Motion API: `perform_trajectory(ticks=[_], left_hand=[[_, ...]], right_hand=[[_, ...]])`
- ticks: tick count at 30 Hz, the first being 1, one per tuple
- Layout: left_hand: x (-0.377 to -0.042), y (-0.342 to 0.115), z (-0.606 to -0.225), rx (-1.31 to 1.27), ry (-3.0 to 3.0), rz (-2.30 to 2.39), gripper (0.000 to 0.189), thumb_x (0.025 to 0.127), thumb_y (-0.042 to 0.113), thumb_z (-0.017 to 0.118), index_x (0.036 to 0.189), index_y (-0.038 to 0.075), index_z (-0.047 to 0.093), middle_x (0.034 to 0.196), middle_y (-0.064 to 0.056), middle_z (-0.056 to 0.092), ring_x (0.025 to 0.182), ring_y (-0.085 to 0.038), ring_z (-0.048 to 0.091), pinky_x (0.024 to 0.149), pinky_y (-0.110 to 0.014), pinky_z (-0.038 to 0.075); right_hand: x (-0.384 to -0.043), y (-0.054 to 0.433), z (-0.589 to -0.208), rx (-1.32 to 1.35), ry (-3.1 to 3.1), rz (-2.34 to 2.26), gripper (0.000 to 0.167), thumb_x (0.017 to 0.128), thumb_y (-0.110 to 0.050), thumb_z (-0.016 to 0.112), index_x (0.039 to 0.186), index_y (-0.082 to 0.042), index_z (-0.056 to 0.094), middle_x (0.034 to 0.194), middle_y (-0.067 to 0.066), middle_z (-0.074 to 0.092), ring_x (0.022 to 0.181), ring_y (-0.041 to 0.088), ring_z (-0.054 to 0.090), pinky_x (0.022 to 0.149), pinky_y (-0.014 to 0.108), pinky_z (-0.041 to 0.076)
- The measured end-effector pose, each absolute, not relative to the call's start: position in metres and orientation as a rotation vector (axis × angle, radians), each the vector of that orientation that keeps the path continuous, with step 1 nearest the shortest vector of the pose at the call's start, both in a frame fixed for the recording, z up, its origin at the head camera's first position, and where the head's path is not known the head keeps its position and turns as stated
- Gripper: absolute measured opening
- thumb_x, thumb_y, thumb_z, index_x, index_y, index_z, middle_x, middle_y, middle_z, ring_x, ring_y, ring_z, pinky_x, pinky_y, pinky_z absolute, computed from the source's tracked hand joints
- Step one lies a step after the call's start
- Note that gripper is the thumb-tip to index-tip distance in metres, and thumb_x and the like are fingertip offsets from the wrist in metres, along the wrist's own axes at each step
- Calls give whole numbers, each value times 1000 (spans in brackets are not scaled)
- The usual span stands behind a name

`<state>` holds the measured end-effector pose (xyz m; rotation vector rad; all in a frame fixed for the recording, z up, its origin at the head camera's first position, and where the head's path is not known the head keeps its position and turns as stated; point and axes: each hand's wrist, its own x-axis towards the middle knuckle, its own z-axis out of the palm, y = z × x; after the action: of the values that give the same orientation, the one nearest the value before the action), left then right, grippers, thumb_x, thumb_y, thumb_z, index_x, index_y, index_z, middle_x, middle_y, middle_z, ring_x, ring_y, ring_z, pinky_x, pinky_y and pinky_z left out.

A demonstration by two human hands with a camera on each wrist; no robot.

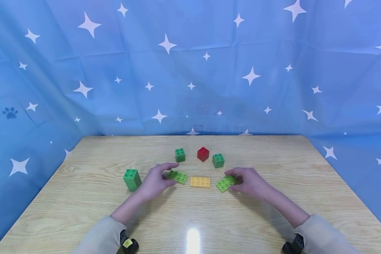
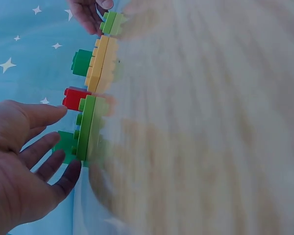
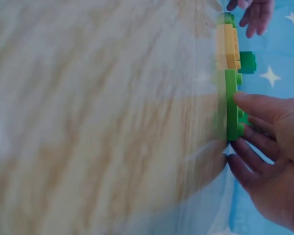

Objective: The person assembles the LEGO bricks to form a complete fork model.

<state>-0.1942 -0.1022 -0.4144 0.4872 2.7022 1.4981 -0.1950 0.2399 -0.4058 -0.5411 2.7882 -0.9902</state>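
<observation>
A lime green building brick [image 1: 178, 176] with several studs lies flat on the table, left of a yellow brick [image 1: 200, 182]. My left hand [image 1: 156, 181] surrounds its left end with fingers spread; in the left wrist view, gaps show between the fingertips and this brick [image 2: 86, 128]. On the other side of the yellow brick, my right hand [image 1: 249, 181] holds the right end of a second lime green brick [image 1: 225, 183], which lies at an angle. In the right wrist view its thumb rests against that brick [image 3: 231, 105], other fingers partly behind it.
Behind the row stand a small green brick [image 1: 180, 155], a red brick [image 1: 203, 154] and another green brick [image 1: 218, 161]. A taller green block [image 1: 132, 180] stands left of my left hand. The wooden table [image 1: 165, 225] ends at a blue star-patterned cloth [image 1: 184, 70].
</observation>
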Motion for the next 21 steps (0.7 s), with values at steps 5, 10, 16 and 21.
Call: perform_trajectory(ticks=[5,10,16,21], left_hand=[[-200,-103,-418,468,2701,1475,52,85,-4,78,134,9,68,138,-20,59,106,-34,67,82,-40,58],[-205,-105,-421,497,2663,1481,49,85,-4,78,131,6,69,138,-16,62,103,-29,68,76,-34,57],[-208,-107,-423,544,2707,1369,44,82,-5,79,125,4,73,127,-13,68,94,-21,65,78,-35,55],[-208,-108,-423,532,2731,1274,40,81,-5,79,120,5,76,119,-12,72,96,-19,64,82,-38,54]], right_hand=[[-196,238,-407,-548,2800,-979,46,82,-5,84,126,-4,71,120,11,70,100,21,65,87,43,56],[-195,237,-408,-585,2816,-968,45,82,-6,85,125,-4,71,119,9,70,98,19,63,85,41,55],[-196,239,-409,-608,2827,-958,43,82,-6,85,123,-5,72,118,8,70,100,20,63,86,42,54],[-196,239,-410,-628,2839,-921,40,84,-7,84,122,-7,73,118,6,70,103,20,63,88,42,54]])
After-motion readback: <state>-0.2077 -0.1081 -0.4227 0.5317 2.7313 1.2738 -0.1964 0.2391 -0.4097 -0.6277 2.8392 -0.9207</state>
